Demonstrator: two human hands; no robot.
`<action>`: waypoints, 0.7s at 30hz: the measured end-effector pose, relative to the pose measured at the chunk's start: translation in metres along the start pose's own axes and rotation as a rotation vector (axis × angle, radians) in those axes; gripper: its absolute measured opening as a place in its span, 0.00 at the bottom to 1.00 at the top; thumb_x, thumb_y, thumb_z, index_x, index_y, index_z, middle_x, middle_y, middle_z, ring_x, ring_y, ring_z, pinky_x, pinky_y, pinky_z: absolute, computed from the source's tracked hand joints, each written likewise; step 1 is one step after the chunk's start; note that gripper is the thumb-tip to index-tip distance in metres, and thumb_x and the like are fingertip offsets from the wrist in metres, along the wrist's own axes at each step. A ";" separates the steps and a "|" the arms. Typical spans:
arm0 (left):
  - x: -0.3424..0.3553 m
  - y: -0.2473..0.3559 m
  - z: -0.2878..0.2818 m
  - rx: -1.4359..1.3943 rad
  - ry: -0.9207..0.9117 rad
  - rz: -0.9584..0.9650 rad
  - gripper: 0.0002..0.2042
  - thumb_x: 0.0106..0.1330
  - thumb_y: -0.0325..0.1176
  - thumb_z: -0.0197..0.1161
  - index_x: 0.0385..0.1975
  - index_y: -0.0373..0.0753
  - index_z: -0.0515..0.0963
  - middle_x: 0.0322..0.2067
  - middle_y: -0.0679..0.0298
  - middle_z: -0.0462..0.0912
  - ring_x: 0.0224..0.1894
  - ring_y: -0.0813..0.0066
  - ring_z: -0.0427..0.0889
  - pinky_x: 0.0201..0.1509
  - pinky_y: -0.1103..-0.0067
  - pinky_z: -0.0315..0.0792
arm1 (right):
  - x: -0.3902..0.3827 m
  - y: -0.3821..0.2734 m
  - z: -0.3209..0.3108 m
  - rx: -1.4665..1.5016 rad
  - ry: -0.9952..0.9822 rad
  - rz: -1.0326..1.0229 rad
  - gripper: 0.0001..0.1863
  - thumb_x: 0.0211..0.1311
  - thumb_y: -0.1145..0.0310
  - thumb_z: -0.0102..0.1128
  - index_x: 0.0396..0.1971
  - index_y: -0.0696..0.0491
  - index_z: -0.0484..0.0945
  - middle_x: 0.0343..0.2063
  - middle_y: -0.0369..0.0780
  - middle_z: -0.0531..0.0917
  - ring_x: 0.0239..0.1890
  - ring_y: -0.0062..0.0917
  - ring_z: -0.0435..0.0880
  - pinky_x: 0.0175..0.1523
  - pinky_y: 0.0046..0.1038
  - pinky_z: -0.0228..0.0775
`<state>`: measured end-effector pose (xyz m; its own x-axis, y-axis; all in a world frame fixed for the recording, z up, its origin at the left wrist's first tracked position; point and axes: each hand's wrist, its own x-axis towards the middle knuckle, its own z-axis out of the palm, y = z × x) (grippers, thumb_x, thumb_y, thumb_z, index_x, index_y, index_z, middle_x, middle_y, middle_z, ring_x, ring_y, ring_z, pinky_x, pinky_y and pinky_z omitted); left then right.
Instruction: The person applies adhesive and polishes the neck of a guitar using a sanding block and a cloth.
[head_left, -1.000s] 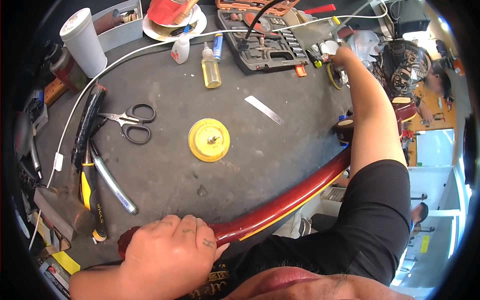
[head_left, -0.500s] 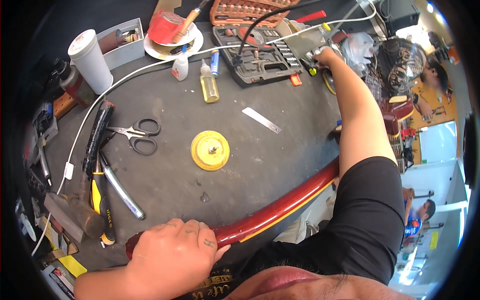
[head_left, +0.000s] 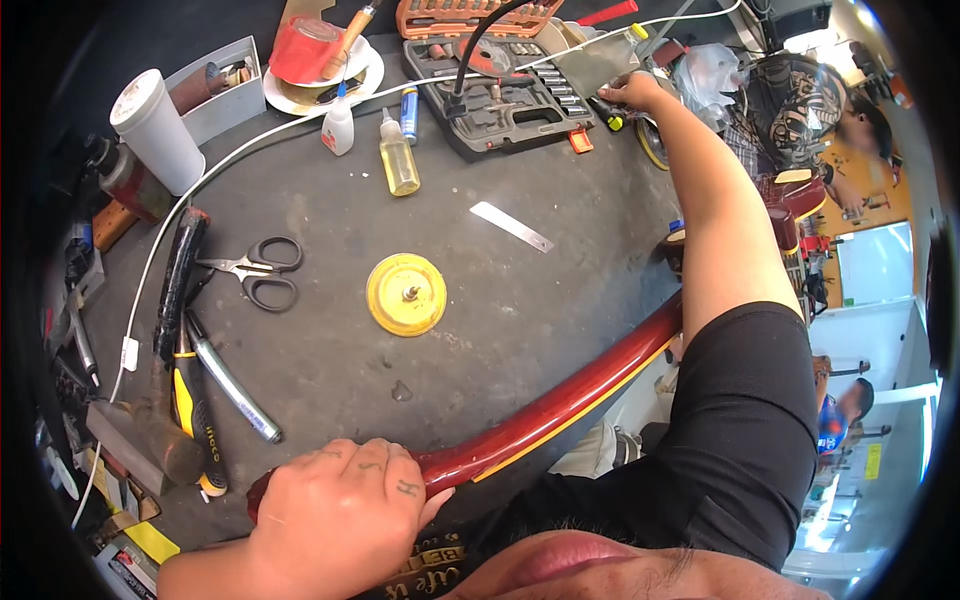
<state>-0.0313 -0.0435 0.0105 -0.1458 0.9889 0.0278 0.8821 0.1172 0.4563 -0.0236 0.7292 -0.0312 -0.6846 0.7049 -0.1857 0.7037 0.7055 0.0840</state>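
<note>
Nearer than the yellow disc [head_left: 388, 308], the left hand [head_left: 340, 500] wraps round the red neck [head_left: 560, 405], which runs off rightward. Well beyond the disc, to its right, the right hand [head_left: 642, 92] has bent fingers; I cannot tell whether they hold anything.

Left hand [head_left: 342, 512] grips red shaft [head_left: 565, 402]; scissors [head_left: 256, 270] beyond.

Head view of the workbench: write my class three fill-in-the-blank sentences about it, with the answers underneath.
The left hand grips a long, glossy, dark-red bar edged in ____.
The round yellow disc lies between the flat silver metal strip and the black ring-handled ____.
The outstretched hand beside the open black tool case is the ____ one.
Missing words: yellow; scissors; right.
</note>
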 end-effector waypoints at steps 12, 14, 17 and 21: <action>0.000 -0.004 0.000 -0.034 0.002 0.035 0.21 0.58 0.46 0.84 0.35 0.37 0.81 0.29 0.61 0.86 0.28 0.58 0.87 0.32 0.63 0.82 | 0.008 0.039 -0.009 0.199 0.033 0.058 0.34 0.67 0.40 0.78 0.56 0.58 0.94 0.53 0.47 0.96 0.52 0.36 0.94 0.57 0.42 0.84; 0.001 -0.001 -0.001 -0.034 -0.022 -0.017 0.21 0.58 0.46 0.84 0.35 0.37 0.81 0.29 0.61 0.86 0.29 0.58 0.88 0.32 0.63 0.82 | 0.016 -0.001 0.005 0.615 -0.072 0.168 0.30 0.66 0.44 0.73 0.54 0.55 0.96 0.56 0.44 0.94 0.56 0.34 0.90 0.54 0.37 0.82; 0.002 0.002 -0.003 -0.022 -0.024 -0.040 0.21 0.58 0.45 0.84 0.36 0.36 0.81 0.30 0.61 0.87 0.29 0.58 0.88 0.32 0.63 0.82 | 0.020 -0.007 0.015 0.583 0.150 0.205 0.27 0.67 0.48 0.76 0.54 0.55 0.96 0.51 0.44 0.95 0.51 0.32 0.91 0.50 0.36 0.81; -0.002 -0.006 0.001 -0.050 0.029 0.037 0.21 0.57 0.45 0.84 0.36 0.36 0.81 0.29 0.61 0.86 0.28 0.58 0.87 0.32 0.63 0.82 | 0.020 0.059 0.002 -0.006 0.199 0.251 0.27 0.65 0.46 0.83 0.46 0.57 0.96 0.41 0.45 0.95 0.41 0.32 0.93 0.47 0.36 0.81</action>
<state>-0.0357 -0.0460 0.0064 -0.1269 0.9894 0.0709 0.8637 0.0751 0.4984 0.0048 0.7848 -0.0317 -0.5142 0.8569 0.0362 0.8544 0.5082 0.1085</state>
